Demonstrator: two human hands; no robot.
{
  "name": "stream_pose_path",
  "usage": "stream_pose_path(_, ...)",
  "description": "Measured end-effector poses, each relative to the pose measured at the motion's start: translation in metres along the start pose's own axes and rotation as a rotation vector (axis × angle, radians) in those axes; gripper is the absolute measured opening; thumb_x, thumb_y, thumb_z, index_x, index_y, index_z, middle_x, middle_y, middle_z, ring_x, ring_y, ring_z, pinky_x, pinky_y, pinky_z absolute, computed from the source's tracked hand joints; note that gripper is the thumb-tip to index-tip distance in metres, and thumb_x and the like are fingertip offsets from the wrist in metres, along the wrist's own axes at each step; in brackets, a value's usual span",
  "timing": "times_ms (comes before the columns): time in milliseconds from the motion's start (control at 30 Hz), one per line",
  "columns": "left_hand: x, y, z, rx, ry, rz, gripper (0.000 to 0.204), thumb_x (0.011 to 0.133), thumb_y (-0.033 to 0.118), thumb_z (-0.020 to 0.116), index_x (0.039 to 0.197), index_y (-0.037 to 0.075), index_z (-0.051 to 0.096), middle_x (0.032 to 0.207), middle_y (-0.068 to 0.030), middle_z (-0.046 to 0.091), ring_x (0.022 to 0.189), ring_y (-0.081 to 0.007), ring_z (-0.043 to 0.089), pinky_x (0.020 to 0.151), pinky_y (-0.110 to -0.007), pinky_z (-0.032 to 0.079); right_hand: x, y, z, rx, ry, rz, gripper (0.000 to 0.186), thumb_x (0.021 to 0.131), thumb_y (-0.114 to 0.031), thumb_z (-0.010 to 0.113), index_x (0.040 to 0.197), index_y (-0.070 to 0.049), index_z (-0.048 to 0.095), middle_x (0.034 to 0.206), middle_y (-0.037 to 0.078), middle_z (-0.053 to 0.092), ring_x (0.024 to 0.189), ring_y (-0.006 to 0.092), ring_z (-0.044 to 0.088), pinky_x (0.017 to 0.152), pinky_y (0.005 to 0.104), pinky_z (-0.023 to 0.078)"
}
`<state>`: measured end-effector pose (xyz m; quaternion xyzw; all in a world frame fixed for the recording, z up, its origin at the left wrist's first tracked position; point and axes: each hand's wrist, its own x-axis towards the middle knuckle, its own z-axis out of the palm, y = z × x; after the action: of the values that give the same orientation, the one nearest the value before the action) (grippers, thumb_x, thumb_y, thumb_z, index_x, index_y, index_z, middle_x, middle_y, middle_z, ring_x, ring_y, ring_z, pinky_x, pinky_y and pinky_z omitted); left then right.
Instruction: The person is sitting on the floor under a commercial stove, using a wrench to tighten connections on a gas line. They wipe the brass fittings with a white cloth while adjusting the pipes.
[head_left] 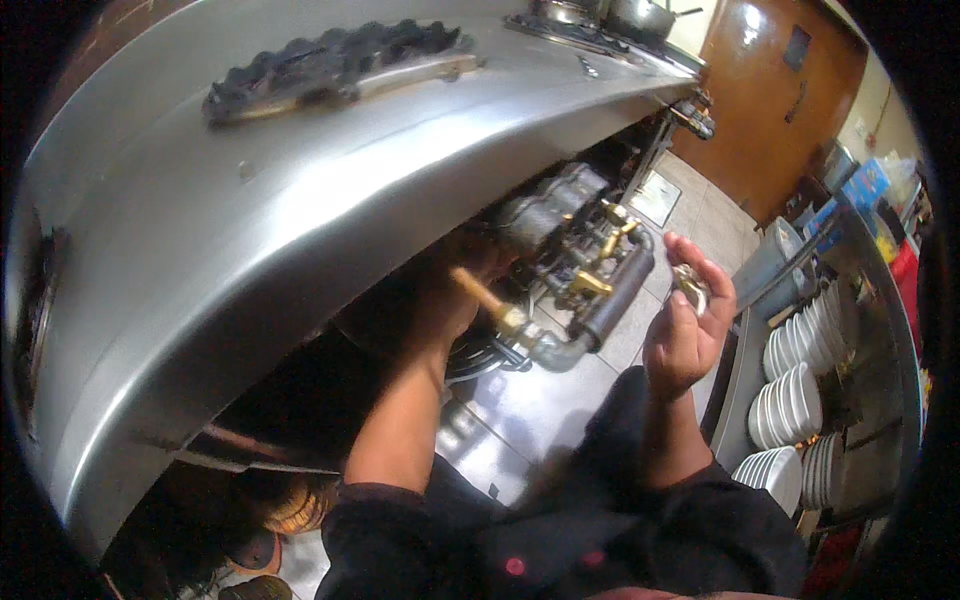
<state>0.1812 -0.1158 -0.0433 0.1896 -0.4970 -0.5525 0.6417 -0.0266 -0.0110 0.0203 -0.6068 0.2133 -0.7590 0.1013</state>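
My left arm reaches under the steel counter edge, and my left hand (478, 262) is in shadow beside a gas valve assembly with brass taps (592, 283); its fingers are hidden. Along the assembly runs a dark pipe (618, 298), joined to a grey elbow (558, 350). A copper-coloured tube with a brass fitting (482, 292) passes in front of my left wrist. To the right of the pipe and apart from it, my right hand (690, 330) is raised with its fingers curled around a small shiny metal piece (691, 287), whose kind I cannot make out.
A steel cooktop (330, 200) fills the left, with a black grate (340, 70) on top. Pots (640, 18) stand at the far end. Stacked white plates (785, 408) sit on a shelf at right. Beyond are a grey bin (775, 262) and a brown door (765, 90).
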Motion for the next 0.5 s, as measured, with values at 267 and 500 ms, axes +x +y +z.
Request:
stream_pose_path(267,-0.027,-0.057,0.024,-0.043,-0.216,-0.304,0.015,0.089,0.016,0.062,0.095,0.002,0.063,0.095,-0.0102,0.065,0.096,-0.0203,0.061,0.089,-0.036,0.046,-0.056,0.054,-0.080,0.251,-0.100,1.096,0.017,0.094,-0.006,0.047,0.111,-0.003,0.050,0.112,0.018,0.061,0.073,0.0189,0.063,0.054,0.0248,0.044)
stream_pose_path(500,-0.044,-0.044,0.072,0.182,-0.246,-0.209,0.005,0.089,0.007,0.059,0.093,0.004,0.058,0.105,-0.0116,0.062,0.103,-0.0219,0.057,0.094,-0.035,0.043,-0.074,0.068,-0.067,0.629,-0.124,1.052,0.043,0.082,0.001,0.058,0.123,-0.001,0.047,0.107,0.013,0.062,0.084,0.0219,0.064,0.069,0.0329,0.052)
